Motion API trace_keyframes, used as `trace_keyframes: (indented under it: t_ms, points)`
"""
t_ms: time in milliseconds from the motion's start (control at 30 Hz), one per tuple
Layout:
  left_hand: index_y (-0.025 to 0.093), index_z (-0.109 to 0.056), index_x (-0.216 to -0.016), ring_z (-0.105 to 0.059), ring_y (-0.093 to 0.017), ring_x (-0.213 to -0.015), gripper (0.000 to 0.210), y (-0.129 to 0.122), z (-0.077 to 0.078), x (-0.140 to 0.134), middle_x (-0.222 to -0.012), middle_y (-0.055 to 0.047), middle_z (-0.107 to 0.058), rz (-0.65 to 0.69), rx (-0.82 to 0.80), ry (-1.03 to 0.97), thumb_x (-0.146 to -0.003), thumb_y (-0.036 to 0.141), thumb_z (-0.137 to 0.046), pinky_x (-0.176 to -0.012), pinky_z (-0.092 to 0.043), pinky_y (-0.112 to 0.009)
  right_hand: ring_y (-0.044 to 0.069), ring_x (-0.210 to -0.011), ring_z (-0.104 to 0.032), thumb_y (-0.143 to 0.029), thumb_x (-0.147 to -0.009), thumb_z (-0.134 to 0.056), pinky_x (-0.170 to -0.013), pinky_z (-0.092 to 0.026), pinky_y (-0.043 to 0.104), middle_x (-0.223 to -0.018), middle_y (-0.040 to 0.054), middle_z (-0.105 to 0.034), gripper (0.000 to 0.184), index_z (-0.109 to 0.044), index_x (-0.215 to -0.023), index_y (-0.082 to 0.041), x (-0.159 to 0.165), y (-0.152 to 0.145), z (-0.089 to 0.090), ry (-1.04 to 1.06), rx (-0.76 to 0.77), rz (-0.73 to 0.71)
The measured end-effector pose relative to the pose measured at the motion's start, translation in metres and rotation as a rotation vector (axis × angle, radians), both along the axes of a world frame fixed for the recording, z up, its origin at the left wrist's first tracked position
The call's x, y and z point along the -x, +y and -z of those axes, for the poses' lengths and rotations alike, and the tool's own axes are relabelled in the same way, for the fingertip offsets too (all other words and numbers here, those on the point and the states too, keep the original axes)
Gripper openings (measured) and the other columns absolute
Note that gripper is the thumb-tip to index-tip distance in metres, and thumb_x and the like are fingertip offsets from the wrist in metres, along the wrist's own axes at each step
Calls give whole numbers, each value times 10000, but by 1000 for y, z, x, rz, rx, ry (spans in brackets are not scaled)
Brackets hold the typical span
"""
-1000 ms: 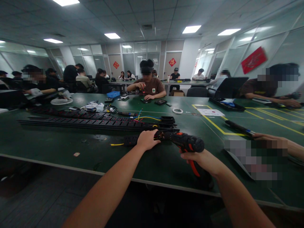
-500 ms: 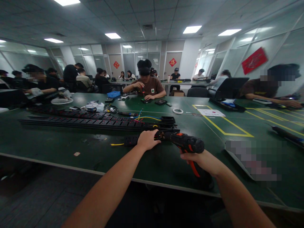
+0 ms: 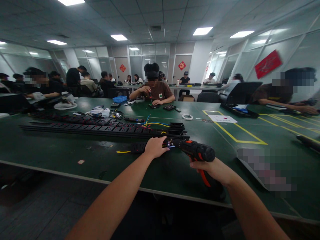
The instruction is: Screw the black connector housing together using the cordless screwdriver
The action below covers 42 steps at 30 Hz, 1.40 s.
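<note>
My right hand (image 3: 208,168) is wrapped around the grip of a black and orange cordless drill (image 3: 196,150), with its nose pointing left. Under my left hand (image 3: 156,147) lies a short black socket strip (image 3: 138,147), its fingers closed over the right part. A yellow wire (image 3: 123,152) sticks out of the strip's left end. The drill's nose meets the strip's open right end, where small metal parts (image 3: 170,142) shine in a bluish-white light. The exact contact of the bit is too small to make out.
Long black socket strips (image 3: 100,130) lie just beyond my hands, with blue and yellow wires (image 3: 156,124) on them. A white tape roll (image 3: 187,117), a paper sheet (image 3: 222,119) and a dark tool (image 3: 308,142) are further right. A co-worker (image 3: 160,90) sits opposite with a screwdriver.
A bright light now falls on the metal parts at the drill's nose. The dark tool at the far right has shifted right. Both my hands stay in place.
</note>
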<state>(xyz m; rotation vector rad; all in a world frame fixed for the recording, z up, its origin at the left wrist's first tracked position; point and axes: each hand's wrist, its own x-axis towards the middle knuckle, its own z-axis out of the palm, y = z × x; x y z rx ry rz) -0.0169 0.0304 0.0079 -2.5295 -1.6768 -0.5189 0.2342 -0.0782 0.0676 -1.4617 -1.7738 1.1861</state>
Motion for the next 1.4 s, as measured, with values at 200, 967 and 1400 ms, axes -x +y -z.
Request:
trace_keyframes:
  t_ms: [200, 967, 1400]
  points:
    - [250, -529, -1421, -657, -291, -1133, 670, 0, 0, 0, -1262, -89, -703, 0, -1, 11, -868, 605, -657, -974, -461, -403, 185, -694, -551, -358, -701, -719, -659, -406, 318, -705, -7, -614, 229, -650, -829, -181, 1, 0, 1, -6, 1, 0]
    - [251, -520, -1417, -662, -290, -1117, 671, 3, 4, 0, -1241, -85, -712, 11, -19, 18, -871, 622, -642, -957, -467, -402, 182, -708, -576, -341, -646, -753, -672, -444, 326, -908, 41, -688, 366, -707, -966, -170, 0, -3, -2, 120, 52, 81]
    - [255, -529, -1405, -664, -289, -1119, 662, 4, 5, 0, -1238, -80, -714, 6, -17, 20, -865, 620, -650, -958, -470, -402, 184, -684, -566, -359, -676, -733, -651, -422, 318, -754, 1, -641, 271, -686, -877, -184, 0, -3, -2, 93, 20, 38]
